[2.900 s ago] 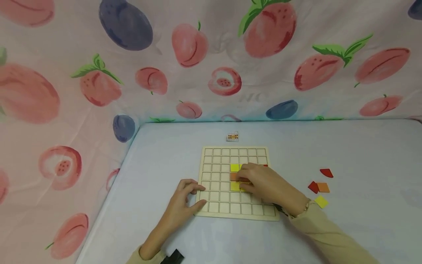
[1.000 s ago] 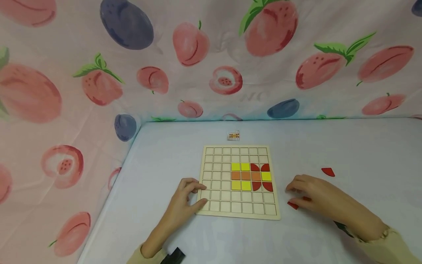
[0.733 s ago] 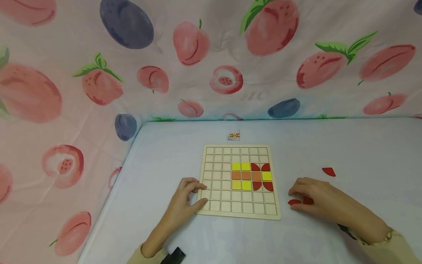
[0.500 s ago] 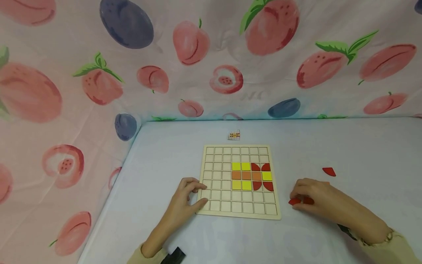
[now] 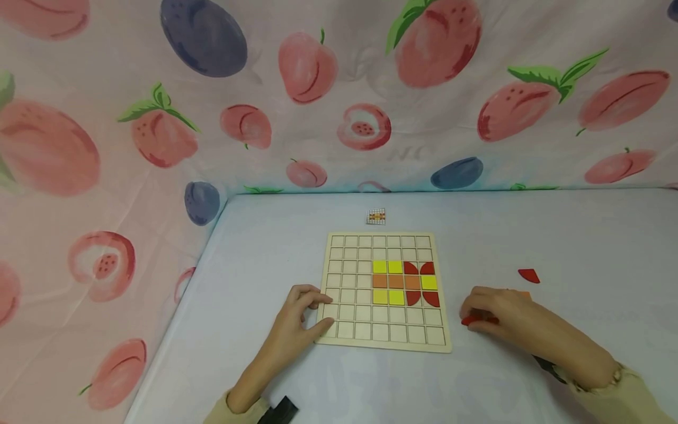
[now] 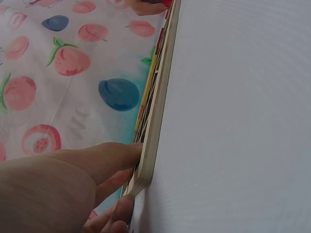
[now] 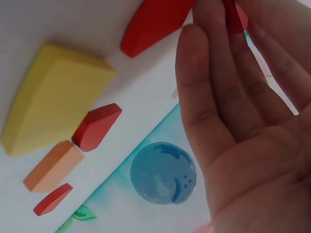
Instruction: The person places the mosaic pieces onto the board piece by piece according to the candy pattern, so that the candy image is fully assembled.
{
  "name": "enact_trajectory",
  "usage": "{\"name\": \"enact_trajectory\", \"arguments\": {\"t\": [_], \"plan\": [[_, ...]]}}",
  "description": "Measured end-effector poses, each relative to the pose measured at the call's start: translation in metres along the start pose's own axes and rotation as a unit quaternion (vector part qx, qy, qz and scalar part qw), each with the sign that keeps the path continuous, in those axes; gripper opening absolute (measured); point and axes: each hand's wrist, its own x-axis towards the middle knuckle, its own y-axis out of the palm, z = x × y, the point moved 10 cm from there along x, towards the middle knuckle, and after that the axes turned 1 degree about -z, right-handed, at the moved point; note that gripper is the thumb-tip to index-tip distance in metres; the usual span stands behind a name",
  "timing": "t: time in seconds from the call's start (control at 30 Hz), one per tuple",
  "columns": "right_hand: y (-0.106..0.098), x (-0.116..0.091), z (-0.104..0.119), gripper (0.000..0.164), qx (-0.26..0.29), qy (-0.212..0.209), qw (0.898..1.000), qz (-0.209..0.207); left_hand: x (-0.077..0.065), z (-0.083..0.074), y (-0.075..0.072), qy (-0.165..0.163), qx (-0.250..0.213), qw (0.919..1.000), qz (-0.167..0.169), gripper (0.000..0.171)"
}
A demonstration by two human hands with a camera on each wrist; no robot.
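A wooden grid board lies on the table, with yellow, orange and red quarter-round tiles set in its right half. My left hand rests at the board's left edge, fingertip and thumb tip on the rim; the left wrist view shows those fingers at a corner. Right of the board, my right hand is low over the table. Its curled fingertips pinch a red quarter-round tile. In the right wrist view, part of this tile shows between the fingers, and another red tile is close by.
Near the right hand, the right wrist view shows a yellow tile, a red tile and an orange tile. One red tile lies farther back. Behind the board is a small pattern card. A fruit-print cloth hangs behind.
My right hand has gone from the board to the loose tiles on the right, and its fingers have closed on a red tile. The left hand has stayed at the board's edge.
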Motion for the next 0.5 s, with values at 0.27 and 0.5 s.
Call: {"name": "enact_trajectory", "arguments": {"t": [0.27,0.5], "plan": [[0.000,0.009,0.004,0.020,-0.008,0.003,1.000,0.010,0.000,0.000,0.000,0.001,-0.004,1.0000,0.001,0.032],[-0.006,0.020,0.012,0.020,0.007,0.001,1.000,0.005,0.000,0.001,0.000,-0.001,-0.003,1.0000,0.002,0.031]]}}
